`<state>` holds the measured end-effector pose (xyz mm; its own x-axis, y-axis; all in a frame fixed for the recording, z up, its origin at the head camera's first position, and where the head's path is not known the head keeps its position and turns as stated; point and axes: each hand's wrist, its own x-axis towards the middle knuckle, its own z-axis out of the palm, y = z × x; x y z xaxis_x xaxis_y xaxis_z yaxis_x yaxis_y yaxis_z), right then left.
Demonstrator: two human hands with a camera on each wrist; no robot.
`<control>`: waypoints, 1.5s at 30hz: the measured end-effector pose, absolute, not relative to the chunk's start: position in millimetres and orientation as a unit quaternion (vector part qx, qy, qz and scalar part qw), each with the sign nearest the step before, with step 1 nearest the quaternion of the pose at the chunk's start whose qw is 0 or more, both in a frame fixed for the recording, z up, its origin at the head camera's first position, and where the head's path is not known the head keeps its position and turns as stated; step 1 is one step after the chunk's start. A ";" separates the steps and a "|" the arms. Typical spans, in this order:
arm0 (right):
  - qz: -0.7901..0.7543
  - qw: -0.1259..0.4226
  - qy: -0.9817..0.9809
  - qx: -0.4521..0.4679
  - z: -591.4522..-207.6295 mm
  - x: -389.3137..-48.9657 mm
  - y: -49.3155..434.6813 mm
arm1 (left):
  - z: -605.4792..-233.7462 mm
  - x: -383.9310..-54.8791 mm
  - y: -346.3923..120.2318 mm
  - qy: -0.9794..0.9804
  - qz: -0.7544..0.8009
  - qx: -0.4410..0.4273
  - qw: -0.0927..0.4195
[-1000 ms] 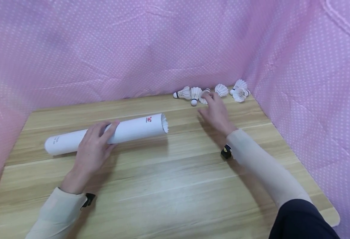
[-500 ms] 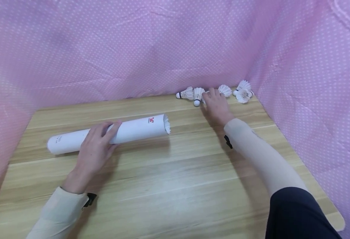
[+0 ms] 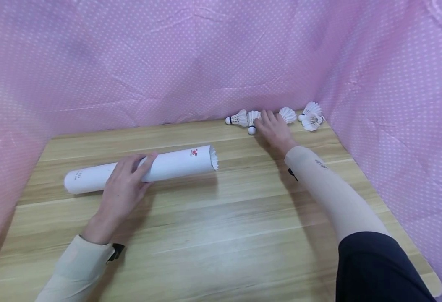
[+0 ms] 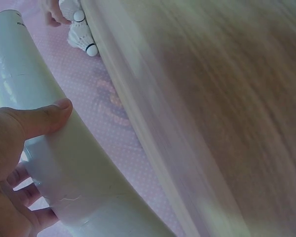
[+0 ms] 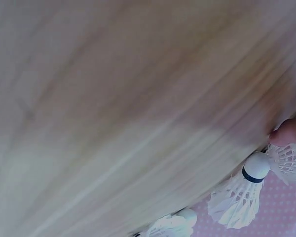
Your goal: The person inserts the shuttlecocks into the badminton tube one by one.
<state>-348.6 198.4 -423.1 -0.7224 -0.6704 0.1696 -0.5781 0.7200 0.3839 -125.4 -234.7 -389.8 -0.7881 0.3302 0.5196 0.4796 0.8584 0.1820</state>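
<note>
My left hand point(image 3: 124, 191) grips a white shuttlecock tube point(image 3: 179, 163) around its middle, thumb on one side and fingers on the other in the left wrist view. Feather edges show at the tube's right opening. At the table's back edge, my right hand point(image 3: 275, 130) has its fingers around a shuttlecock point(image 5: 287, 162), thumb and finger on either side of the feather skirt in the right wrist view. From the head that shuttlecock is mostly hidden under the hand. Close on its left lies a shuttlecock point(image 3: 252, 119) with its cork toward me.
Another shuttlecock point(image 3: 239, 118) lies further left along the back edge. Right of my hand are a shuttlecock point(image 3: 288, 115) and a pair of overlapping shuttlecocks point(image 3: 312, 121) in the corner. Pink dotted cloth point(image 3: 160, 63) stands up behind and beside the wooden table point(image 3: 205, 235).
My right hand has moved onto the shuttlecock at the back edge, its fingers drawing in around it. My left hand keeps its hold on the tube. The head view has shifted slightly.
</note>
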 end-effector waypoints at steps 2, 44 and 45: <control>-0.162 0.149 -0.912 0.345 -422.5 -348.6 199.1 | -389.6 -125.7 -234.3 -0.933 -0.154 -0.218 0.243; -0.205 0.101 -0.927 0.298 -423.8 -355.2 224.4 | -392.4 -129.8 -231.0 -0.935 -0.148 -0.216 0.241; -0.208 0.100 -0.926 0.298 -424.3 -355.5 224.5 | -392.7 -129.7 -231.1 -0.935 -0.146 -0.217 0.241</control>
<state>-355.5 224.5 -424.3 -0.8017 -0.5944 0.0622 -0.5110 0.7357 0.4445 -129.7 -231.1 -392.7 -0.7899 0.3344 0.5141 0.4755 0.8633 0.1690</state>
